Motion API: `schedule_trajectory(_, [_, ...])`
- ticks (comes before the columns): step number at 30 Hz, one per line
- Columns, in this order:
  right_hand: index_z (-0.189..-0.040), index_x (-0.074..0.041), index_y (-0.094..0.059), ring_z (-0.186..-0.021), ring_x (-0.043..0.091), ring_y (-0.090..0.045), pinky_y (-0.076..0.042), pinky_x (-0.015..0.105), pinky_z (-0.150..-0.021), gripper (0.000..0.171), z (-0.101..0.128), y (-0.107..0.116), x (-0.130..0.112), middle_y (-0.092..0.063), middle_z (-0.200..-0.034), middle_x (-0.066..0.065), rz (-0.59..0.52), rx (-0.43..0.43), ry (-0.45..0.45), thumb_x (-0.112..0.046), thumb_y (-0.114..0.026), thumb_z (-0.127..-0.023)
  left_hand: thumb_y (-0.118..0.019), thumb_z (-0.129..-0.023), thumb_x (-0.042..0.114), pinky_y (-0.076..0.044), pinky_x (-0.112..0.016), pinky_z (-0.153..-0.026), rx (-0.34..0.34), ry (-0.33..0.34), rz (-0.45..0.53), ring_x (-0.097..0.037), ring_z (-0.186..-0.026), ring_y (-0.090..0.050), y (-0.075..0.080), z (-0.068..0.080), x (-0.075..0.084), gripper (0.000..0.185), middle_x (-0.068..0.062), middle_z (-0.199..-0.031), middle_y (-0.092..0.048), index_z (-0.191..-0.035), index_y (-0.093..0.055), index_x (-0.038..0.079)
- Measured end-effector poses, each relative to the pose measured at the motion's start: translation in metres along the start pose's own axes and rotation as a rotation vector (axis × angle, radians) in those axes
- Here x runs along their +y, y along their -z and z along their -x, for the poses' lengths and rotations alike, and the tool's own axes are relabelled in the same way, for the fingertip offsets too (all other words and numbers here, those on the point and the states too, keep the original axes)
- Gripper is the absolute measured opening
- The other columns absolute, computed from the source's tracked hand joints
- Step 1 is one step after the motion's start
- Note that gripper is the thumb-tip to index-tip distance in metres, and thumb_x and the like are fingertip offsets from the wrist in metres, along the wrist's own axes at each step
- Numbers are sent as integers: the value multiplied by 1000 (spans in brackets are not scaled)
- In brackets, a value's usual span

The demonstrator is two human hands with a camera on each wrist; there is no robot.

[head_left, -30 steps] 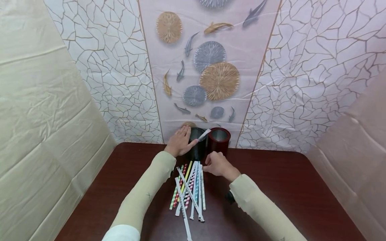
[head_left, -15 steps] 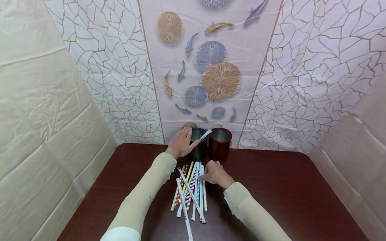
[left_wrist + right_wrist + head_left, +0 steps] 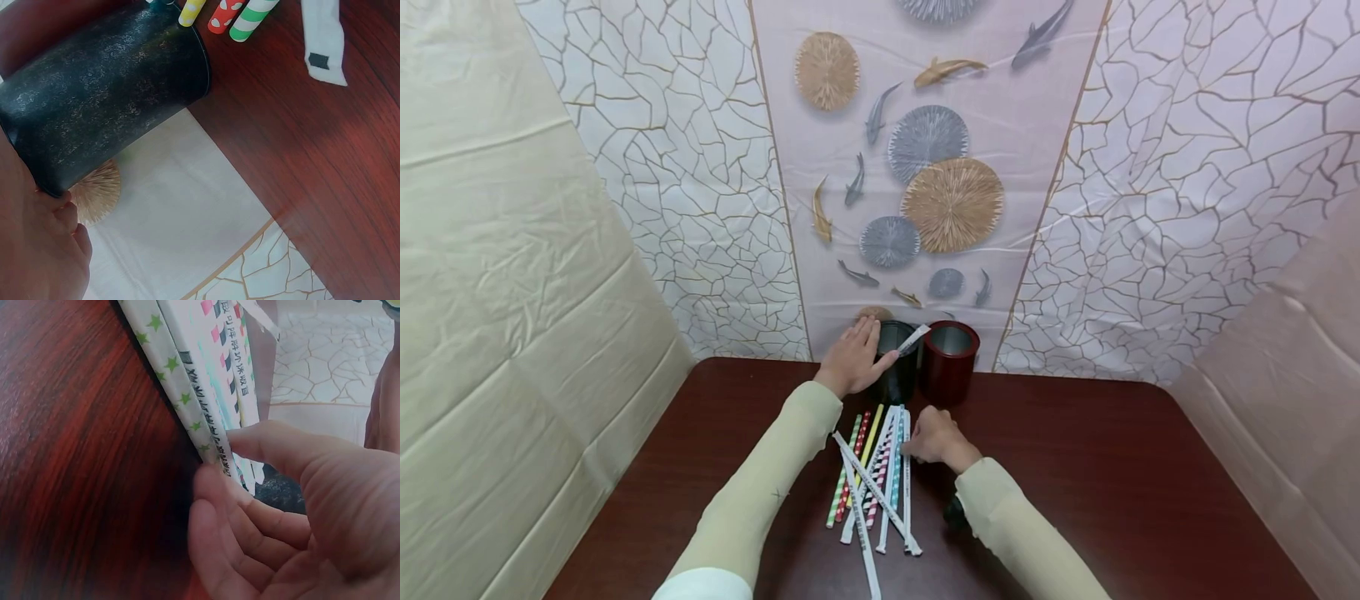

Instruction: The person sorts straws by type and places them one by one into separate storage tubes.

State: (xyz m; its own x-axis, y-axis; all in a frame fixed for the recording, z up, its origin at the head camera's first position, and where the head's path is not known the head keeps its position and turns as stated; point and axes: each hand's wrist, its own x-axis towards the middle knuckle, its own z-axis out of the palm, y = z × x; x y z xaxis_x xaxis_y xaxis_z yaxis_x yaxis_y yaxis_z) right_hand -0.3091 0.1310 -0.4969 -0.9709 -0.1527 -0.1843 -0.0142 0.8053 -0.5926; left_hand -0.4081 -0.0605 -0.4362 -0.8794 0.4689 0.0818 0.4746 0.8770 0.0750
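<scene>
My left hand point(image 3: 852, 358) holds the rim of a black cup point(image 3: 897, 385), with the thumb over the opening and fingers along its left side. A paper-wrapped straw point(image 3: 917, 335) leans out of that cup. My right hand point(image 3: 938, 435) pinches a white straw with green stars point(image 3: 169, 359) between thumb and index finger, at the right edge of the straw pile. Right against it lies a wrapped straw with dark print point(image 3: 194, 369). The pile also has a green-striped straw point(image 3: 835, 504), a red one with white spots point(image 3: 223, 15), a yellow straw point(image 3: 190, 11) and several wrapped ones.
A dark red cup point(image 3: 946, 379) stands to the right of the black cup, near the patterned backdrop point(image 3: 955, 200). A wrapped straw point(image 3: 867, 558) reaches from the pile toward the front of the dark wooden table point(image 3: 1075, 467).
My right hand has come back from near the cups onto the pile's right edge. A crossing wrapped straw has shifted slightly. The left hand keeps its place on the black cup.
</scene>
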Motion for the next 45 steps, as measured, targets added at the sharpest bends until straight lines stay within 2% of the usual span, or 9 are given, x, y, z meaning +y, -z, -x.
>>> schedule_trajectory(7, [-65, -6, -73, -54, 16, -67, -56, 28, -56, 28, -1, -2, 4, -70, -60, 5, -59, 0, -45, -18, -83, -90, -20, -111, 63, -16, -44, -136, 0, -6, -1, -29, -167, -12, -1, 0, 0, 84, -16, -179, -10, -169, -13, 2])
schedule_trajectory(14, [-66, -5, -76, -53, 14, -67, -59, 28, -55, 25, -1, -1, 4, -71, -61, 5, -115, -5, -41, -13, -82, -89, -21, -111, 63, -16, -44, -136, 4, -9, 11, -29, -167, -11, -1, 0, 0, 84, -15, -179, -11, -169, -13, 2])
schedule_trajectory(20, [-70, -5, -77, -55, 17, -70, -62, 32, -59, 23, 1, 3, 4, -72, -63, 7, -146, -18, -40, -14, -82, -90, -20, -111, 63, -15, -44, -136, 2, -9, 11, -28, -167, -11, -1, 0, 0, 84, -15, -179, -10, -169, -13, 2])
schedule_trajectory(29, [-65, -5, -76, -52, 15, -67, -62, 31, -58, 28, 9, 14, 0, -71, -60, 6, -117, -6, 2, -14, -81, -92, -22, -111, 64, -16, -44, -136, 1, -9, 10, -29, -167, -11, -2, -1, -1, 85, -15, -179, -10, -169, -12, 2])
schedule_trajectory(32, [-64, -3, -76, -53, 18, -69, -63, 34, -60, 29, 13, 20, 0, -72, -60, 8, -122, 2, 25, -12, -80, -91, -22, -112, 63, -16, -45, -136, 0, -8, 12, -29, -167, -11, -2, -2, -1, 84, -16, -179, -10, -169, -13, 2])
schedule_trajectory(36, [-64, -4, -76, -59, 24, -73, -62, 33, -60, 29, 17, 29, -3, -73, -62, 9, -106, 6, 34, -12, -81, -91, -22, -112, 62, -17, -45, -136, -7, -1, 10, -29, -167, -12, 0, 0, 0, 84, -16, -179, -10, -169, -13, 2])
schedule_trajectory(45, [-67, -9, -77, -58, 17, -69, -59, 30, -60, 27, 30, 55, -18, -73, -63, 5, -34, 14, 72, -14, -80, -93, -22, -112, 63, -17, -45, -135, 6, -7, 3, -30, -167, -13, 2, 1, 1, 84, -16, -178, -12, -169, -15, 1])
